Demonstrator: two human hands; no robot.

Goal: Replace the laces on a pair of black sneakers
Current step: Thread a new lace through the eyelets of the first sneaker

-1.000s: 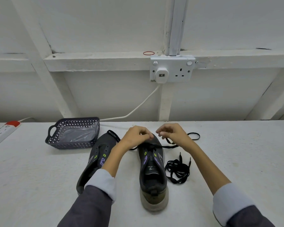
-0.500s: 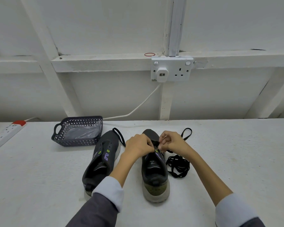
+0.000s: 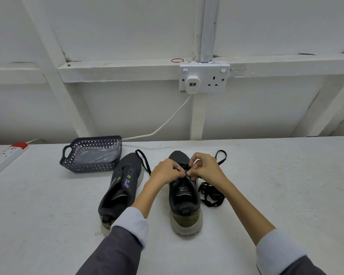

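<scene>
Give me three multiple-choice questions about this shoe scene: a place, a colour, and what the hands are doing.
1. Where is the mesh basket? A. Left of the left sneaker's toe. B. Between the sneakers. C. On the wall ledge.
2. What colour is the switch on the power strip? A. Green. B. Red. C. Blue.
3. What are the left hand and right hand doing? A. Lying flat. B. Lifting the basket. C. Pinching a black lace over the right sneaker.
Answers: 1 A, it sits beside that sneaker's toe, leftward; 2 B, it is red; 3 C, both hands' fingertips meet on the lace.
</scene>
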